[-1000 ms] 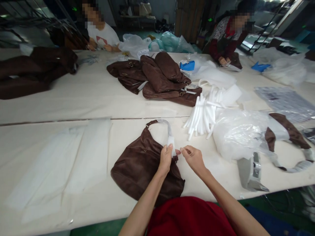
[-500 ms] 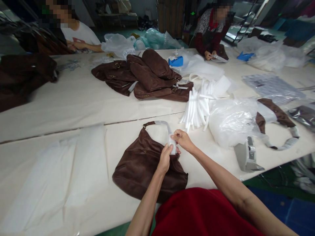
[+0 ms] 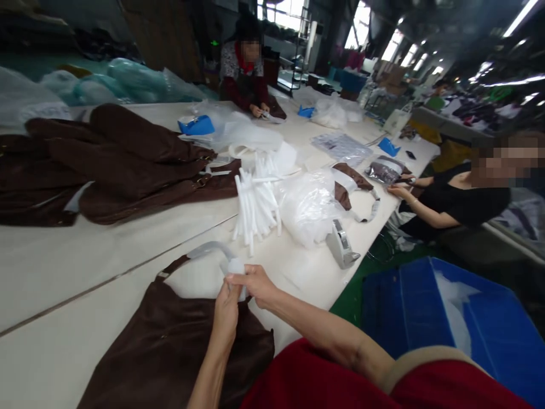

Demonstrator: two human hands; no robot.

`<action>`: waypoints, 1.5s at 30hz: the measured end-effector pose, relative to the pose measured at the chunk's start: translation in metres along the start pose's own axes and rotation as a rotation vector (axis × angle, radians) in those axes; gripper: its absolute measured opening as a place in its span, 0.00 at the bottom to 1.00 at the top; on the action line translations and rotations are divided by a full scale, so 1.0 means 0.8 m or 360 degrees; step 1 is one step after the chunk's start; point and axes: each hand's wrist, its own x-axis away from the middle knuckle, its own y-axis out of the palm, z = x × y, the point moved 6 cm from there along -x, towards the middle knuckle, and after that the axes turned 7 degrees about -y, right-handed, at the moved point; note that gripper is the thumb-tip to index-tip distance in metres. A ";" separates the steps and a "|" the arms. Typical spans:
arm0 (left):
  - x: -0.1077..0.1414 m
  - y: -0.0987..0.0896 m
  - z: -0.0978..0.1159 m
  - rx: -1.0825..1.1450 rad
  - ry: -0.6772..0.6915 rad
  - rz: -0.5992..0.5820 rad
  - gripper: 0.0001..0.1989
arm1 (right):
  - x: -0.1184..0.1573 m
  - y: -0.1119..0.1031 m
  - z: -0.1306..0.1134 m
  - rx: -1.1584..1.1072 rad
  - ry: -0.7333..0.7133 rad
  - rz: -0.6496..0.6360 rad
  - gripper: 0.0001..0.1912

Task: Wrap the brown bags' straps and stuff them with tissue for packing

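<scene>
A dark brown handbag [image 3: 170, 346] lies on the table in front of me, its strap looped away from my body. Pale wrapping [image 3: 208, 247] covers much of that strap. At the strap's right end, my left hand [image 3: 227, 309] grips the wrapped part from below. My right hand [image 3: 258, 283] pinches the white wrapping sheet [image 3: 235, 266] at the same spot, thumb and fingers pressed together. Both hands touch each other or nearly so; the strap under them is mostly hidden.
Brown bags [image 3: 123, 165] are piled at the left. White foam rods [image 3: 255, 207], a clear plastic bag [image 3: 309, 207] and a grey tape dispenser [image 3: 342, 245] stand ahead. A person [image 3: 443, 196] works at the right edge, another [image 3: 244, 74] at the back. A blue bin [image 3: 443, 312] stands right.
My view has swung to the right, bringing the blue bin and the person at the right into sight. Both hands stay on the wrapped strap, the right one now closer against the left.
</scene>
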 end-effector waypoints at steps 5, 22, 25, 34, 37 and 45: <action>-0.005 0.014 -0.013 0.0042 -0.0182 -0.0103 0.30 | -0.006 -0.024 -0.002 -0.0235 0.0034 0.0109 0.20; 0.002 0.025 -0.027 -0.0031 -0.0515 0.0059 0.24 | 0.067 -0.362 -0.145 0.0719 -0.0373 0.0820 0.17; 0.001 0.027 -0.030 -0.0024 -0.0548 0.0100 0.24 | 0.086 -0.440 -0.165 0.1017 -0.0316 0.1126 0.11; 0.001 0.032 -0.031 -0.0086 -0.0537 0.0152 0.23 | 0.061 -0.471 -0.131 0.0909 -0.0043 0.1027 0.08; 0.006 0.034 -0.029 -0.0086 -0.0525 0.0156 0.23 | 0.059 -0.471 -0.131 0.0824 -0.0040 0.1020 0.08; 0.004 0.039 -0.030 -0.0107 -0.0507 0.0111 0.23 | 0.067 -0.474 -0.132 0.0646 -0.0041 0.1068 0.08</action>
